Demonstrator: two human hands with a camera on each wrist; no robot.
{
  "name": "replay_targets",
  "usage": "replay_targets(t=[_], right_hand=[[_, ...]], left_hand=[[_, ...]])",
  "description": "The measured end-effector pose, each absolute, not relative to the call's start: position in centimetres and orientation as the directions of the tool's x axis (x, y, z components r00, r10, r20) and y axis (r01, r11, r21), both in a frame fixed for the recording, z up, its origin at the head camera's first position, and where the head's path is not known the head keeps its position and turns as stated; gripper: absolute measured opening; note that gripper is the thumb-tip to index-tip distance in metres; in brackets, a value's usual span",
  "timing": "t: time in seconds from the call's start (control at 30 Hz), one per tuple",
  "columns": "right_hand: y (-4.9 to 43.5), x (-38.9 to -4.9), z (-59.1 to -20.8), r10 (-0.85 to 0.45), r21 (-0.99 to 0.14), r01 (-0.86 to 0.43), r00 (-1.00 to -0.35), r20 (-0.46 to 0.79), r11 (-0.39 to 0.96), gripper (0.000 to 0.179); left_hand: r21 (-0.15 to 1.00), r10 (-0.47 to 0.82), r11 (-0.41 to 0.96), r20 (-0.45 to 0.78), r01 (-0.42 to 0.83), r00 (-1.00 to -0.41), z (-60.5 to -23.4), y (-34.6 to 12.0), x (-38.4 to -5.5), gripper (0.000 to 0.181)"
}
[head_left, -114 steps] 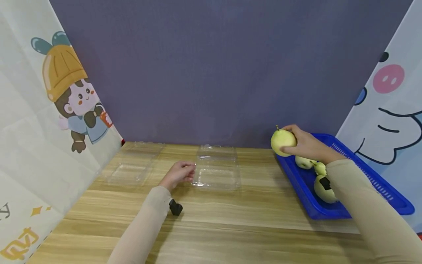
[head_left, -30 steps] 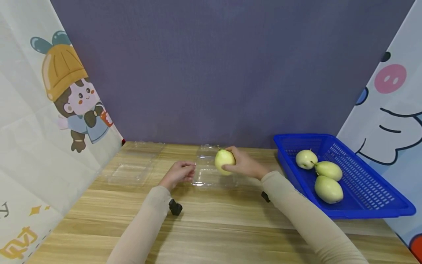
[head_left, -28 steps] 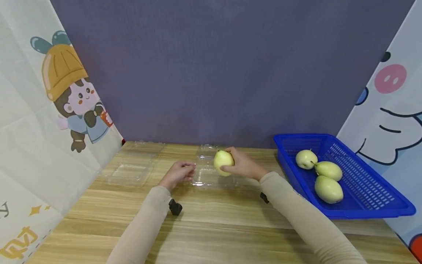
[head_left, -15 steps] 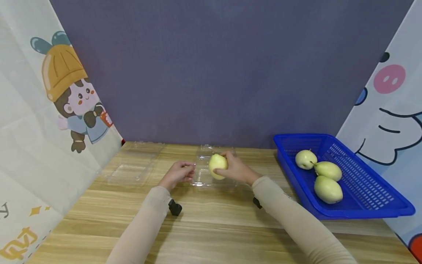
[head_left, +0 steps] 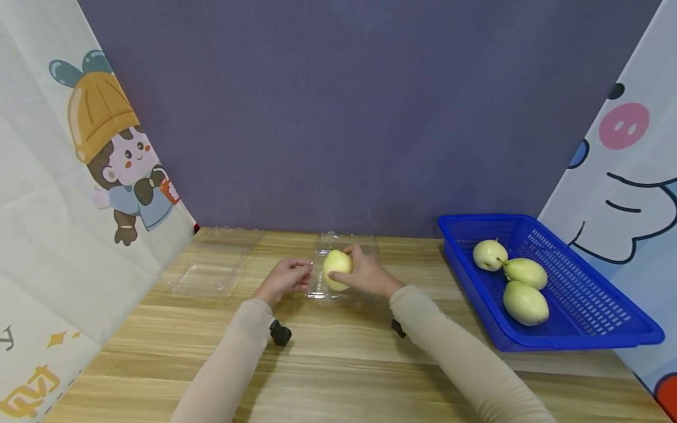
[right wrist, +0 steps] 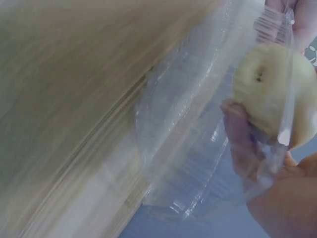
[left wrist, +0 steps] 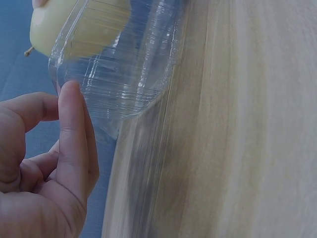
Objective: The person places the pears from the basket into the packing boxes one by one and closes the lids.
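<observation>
In the head view, my right hand (head_left: 368, 275) grips a yellow-green pear (head_left: 336, 269) over the base of a clear plastic clamshell box (head_left: 320, 289). The right wrist view shows the pear's underside (right wrist: 262, 84), seen partly through the clear wall, with fingertips curled against it. At the box's left edge, my left hand (head_left: 287, 280) pinches the rim between thumb and fingers. Close up in the left wrist view, these fingertips (left wrist: 69, 94) meet the plastic rim, and the pear (left wrist: 84, 29) hangs partly behind the wall. The box's lid (head_left: 338, 239) lies folded back behind its base.
A second clear clamshell box (head_left: 203, 276) lies open at the left on the wooden table (head_left: 338, 364). On the right stands a blue plastic basket (head_left: 597, 342) with three pears (head_left: 526, 302) inside. A dark panel (head_left: 338, 117) rises at the table's back.
My right hand has carried the pear from above the basket leftward, then lower and further left over the middle box. My left hand has stayed at the box's left rim.
</observation>
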State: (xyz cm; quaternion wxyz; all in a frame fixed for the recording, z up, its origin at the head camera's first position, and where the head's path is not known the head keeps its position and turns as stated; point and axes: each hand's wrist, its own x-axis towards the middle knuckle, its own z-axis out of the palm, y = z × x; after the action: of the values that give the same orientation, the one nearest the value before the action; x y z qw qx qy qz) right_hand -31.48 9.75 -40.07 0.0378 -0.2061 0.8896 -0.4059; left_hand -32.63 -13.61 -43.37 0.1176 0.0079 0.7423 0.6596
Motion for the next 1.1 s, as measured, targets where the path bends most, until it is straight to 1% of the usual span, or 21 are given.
replay_targets(t=[0.23, 0.63, 1.1], right_hand=[[9.2, -31.5, -40.5, -0.387, -0.720, -0.327, -0.918, 0.087, 0.612, 0.072], [8.7, -31.9, -41.3, -0.390, -0.712, -0.289, -0.920, 0.023, 0.640, 0.078], [7.9, -32.1, -42.0, -0.413, -0.734, -0.279, -0.911, -0.003, 0.619, 0.072]], left_hand=[[0.982, 0.170, 0.126, -0.163, -0.143, -0.972, -43.4, -13.6, -32.7, 0.034], [0.983, 0.173, 0.122, -0.156, -0.136, -0.972, -43.5, -13.7, -32.9, 0.034], [0.983, 0.184, 0.097, -0.169, -0.153, -0.968, -43.4, -13.6, -32.8, 0.036]])
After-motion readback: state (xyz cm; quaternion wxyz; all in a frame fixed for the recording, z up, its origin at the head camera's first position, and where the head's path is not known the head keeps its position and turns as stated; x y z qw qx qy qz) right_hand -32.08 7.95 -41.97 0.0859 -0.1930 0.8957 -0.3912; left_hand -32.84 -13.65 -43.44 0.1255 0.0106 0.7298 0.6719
